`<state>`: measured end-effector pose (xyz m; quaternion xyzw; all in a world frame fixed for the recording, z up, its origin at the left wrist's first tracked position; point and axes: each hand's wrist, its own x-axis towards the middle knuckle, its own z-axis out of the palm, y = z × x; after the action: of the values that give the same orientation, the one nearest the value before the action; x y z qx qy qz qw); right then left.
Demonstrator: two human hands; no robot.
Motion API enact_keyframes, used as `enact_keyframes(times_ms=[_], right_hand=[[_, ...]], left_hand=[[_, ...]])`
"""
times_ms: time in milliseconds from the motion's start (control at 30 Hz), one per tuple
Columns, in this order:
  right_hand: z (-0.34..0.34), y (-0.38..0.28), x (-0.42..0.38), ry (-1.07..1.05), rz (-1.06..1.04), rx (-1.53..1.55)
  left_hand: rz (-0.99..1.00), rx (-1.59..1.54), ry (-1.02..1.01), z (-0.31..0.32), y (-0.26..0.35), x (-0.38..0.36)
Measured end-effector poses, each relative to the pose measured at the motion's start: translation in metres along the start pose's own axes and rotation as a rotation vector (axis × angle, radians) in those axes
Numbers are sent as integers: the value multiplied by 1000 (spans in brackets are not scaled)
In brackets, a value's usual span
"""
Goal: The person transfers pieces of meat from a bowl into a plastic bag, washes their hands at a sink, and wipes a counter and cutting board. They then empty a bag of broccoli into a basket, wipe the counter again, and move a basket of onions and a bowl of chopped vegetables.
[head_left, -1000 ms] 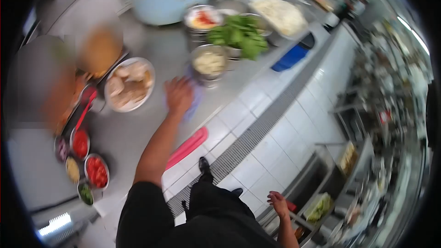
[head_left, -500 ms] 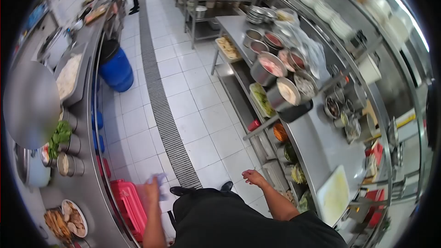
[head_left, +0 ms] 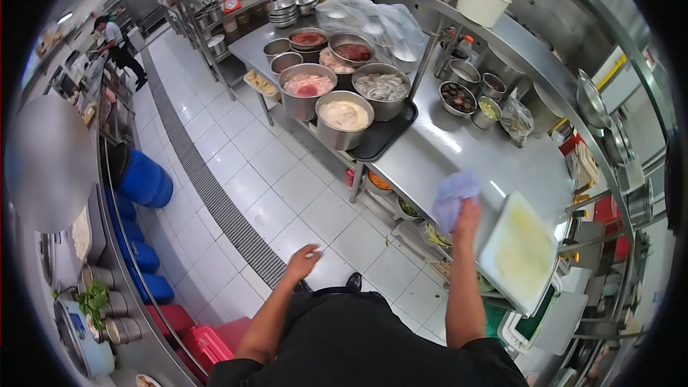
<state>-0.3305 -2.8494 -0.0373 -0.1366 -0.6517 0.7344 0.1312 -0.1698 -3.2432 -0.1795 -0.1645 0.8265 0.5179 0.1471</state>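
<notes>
My right hand (head_left: 467, 221) grips a light purple cloth (head_left: 453, 197), held out over the front edge of the steel counter (head_left: 423, 158). The cloth is bunched and a little blurred. Just right of that hand lies a white cutting board (head_left: 522, 251) with yellowish stains. My left hand (head_left: 304, 261) hangs above the tiled floor in front of my body, its fingers loosely curled and holding nothing.
Metal pots of raw meat (head_left: 307, 89) and a pot of pale paste (head_left: 345, 115) crowd the counter by a black tray (head_left: 387, 132). Blue barrels (head_left: 143, 175) and a pink bin (head_left: 215, 340) stand left. A floor drain (head_left: 208, 172) runs ahead. Another person (head_left: 115, 46) works far off.
The cloth has passed from my left hand to my right. My right hand has moved out to the counter, and my view has turned right.
</notes>
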Motion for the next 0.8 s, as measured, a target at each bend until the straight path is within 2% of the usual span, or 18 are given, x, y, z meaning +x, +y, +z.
enact_keyframes(times_ms=[33,67,100,133,167,200,233,267,333,367,400,467,500,533,600,667,733,800], right_hand=[[-8,-17,12,67,-158,-34],[-24,-21,28,67,-156,-36],[-42,-21,42,45,-147,-465],[-54,-19,48,14,-133,-897],[-60,-15,43,4,-130,-904],[-69,-11,30,44,-276,-1065],[-73,-8,21,87,-433,-1218],[-71,-7,9,80,-438,-1224],[-64,-2,-26,-52,36,-785],[-75,29,-37,-53,70,-805],[-90,76,-44,-55,103,-826],[-103,124,-80,-376,103,-920],[-130,188,-98,-488,-82,-1306],[-104,162,-129,-439,665,-896],[-122,179,-190,-484,976,-617],[-93,156,-237,-485,1100,-860],[-91,143,-274,-420,1128,-816],[-85,125,-298,-371,1122,-808]], left_hand=[[-99,61,-12,3,-76,15],[-201,118,-21,-1,-138,20],[-233,236,-2,-19,-149,-7],[-451,167,-80,-36,-155,-30],[-560,171,-59,-48,-182,-47],[-666,173,-39,-52,-208,-67],[-766,45,35,-57,-209,-82],[-868,-84,106,-63,-209,-99],[-915,-188,143,-68,-220,-113],[-954,-287,182,-70,-227,-119],[-965,-296,177,-71,-231,-119],[-880,-248,116,-74,-237,-108],[-824,-278,105,-75,-242,-96],[-768,-309,94,-76,-247,-86],[-667,-278,71,-85,-235,-59],[-490,-132,14,-80,-265,-22],[-426,-15,36,-71,-284,11],[-282,176,3,-78,-256,32]])
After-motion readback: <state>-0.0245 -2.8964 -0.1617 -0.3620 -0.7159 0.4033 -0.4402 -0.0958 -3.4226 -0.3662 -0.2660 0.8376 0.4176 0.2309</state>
